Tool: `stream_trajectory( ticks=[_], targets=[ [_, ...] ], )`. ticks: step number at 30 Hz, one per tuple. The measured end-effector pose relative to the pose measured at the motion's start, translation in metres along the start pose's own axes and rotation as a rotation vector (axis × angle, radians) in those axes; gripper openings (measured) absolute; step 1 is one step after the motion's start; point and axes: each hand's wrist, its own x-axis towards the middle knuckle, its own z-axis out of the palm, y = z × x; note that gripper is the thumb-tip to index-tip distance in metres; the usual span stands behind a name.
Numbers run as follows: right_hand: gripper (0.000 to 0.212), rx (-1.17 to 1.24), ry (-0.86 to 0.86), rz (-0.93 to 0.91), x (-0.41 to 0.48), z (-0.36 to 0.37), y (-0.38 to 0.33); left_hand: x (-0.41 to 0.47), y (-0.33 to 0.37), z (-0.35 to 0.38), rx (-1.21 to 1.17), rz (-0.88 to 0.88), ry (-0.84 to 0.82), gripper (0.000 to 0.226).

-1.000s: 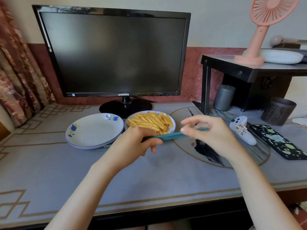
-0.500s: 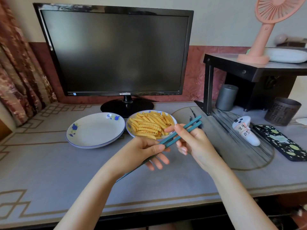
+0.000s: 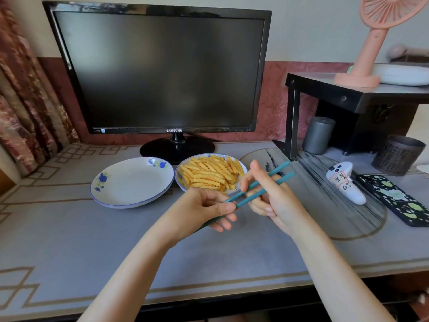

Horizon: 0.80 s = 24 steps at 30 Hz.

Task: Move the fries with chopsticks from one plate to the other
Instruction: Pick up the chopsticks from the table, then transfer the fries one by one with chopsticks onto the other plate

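Chopsticks (image 3: 262, 190), a teal pair, are hanging above the surface (image 3: 69, 228) between both hands, just short of the fries (image 3: 206, 174), which are lying heaped on the full plate (image 3: 242, 167) at 12 o'clock. The left hand (image 3: 202, 210) is pinching the pair near its middle, while the right hand (image 3: 276, 203) is curling its fingers (image 3: 254, 173) round the upper half. The long axis is running from 8 o'clock to 2 o'clock, with the blunt ends pointing to 2 o'clock and the tips apparently aiming away from the food. The step in hand is probably the grip being settled, so the right hand should be evening the tips before turning them toward 11 o'clock. The empty plate (image 3: 132, 182) is sitting at 10 o'clock, just beside the full one.
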Motion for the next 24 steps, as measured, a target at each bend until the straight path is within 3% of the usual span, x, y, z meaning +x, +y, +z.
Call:
stream_trajectory(
  ticks=[3,11,13,15,18,24],
  targets=[
    [0.055,0.011,-0.007,0.018,0.002,-0.001,0.0,0.003,0.0,0.002,-0.003,0.01,0.004,0.011],
    [0.048,-0.052,0.037,0.034,0.009,-0.003,0.004,0.008,-0.005,0.001,-0.018,0.016,0.048,0.015],
    [0.045,-0.019,0.087,-0.002,0.011,-0.006,-0.001,0.01,-0.01,-0.008,0.131,0.052,0.174,0.019],
    [0.046,0.041,0.211,-0.055,0.014,-0.013,-0.007,0.011,-0.02,-0.024,0.36,0.116,0.405,0.015],
    [0.049,0.081,0.401,-0.136,0.021,-0.027,-0.016,0.007,-0.034,-0.05,0.505,0.167,0.699,0.01],
    [0.049,-0.053,0.572,-0.2,0.033,-0.028,-0.016,-0.009,-0.05,-0.112,0.759,0.207,0.973,0.021]
  ],
)
